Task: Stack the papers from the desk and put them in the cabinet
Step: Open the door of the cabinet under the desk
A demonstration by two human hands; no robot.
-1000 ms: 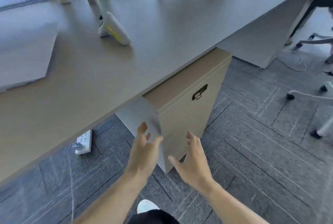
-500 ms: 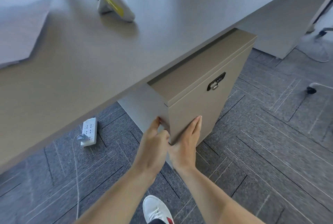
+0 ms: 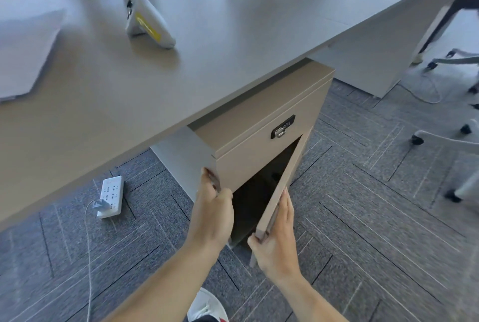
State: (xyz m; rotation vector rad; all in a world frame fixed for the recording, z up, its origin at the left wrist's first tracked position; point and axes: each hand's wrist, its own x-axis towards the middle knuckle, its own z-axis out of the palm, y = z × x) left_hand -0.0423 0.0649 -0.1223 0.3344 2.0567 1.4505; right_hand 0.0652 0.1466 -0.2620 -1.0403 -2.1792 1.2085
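Note:
A beige cabinet (image 3: 248, 124) with a black lock sits under the desk (image 3: 233, 23). Its door (image 3: 283, 187) is swung partly open, showing a dark inside. My right hand (image 3: 274, 241) grips the door's free edge near the bottom. My left hand (image 3: 212, 213) holds the cabinet's left front corner. A stack of white papers (image 3: 23, 52) lies on the desk at the far left, away from both hands.
A white lamp base (image 3: 149, 23) with a yellow label stands on the desk, with a cup and a green bottle behind it. A white power strip (image 3: 111, 196) and its cable lie on the carpet at the left. Chair legs on casters (image 3: 451, 140) stand at the right.
Both hands reached the cabinet's left front corner, then my right hand pulled the door open to the right. My left hand stayed on the corner.

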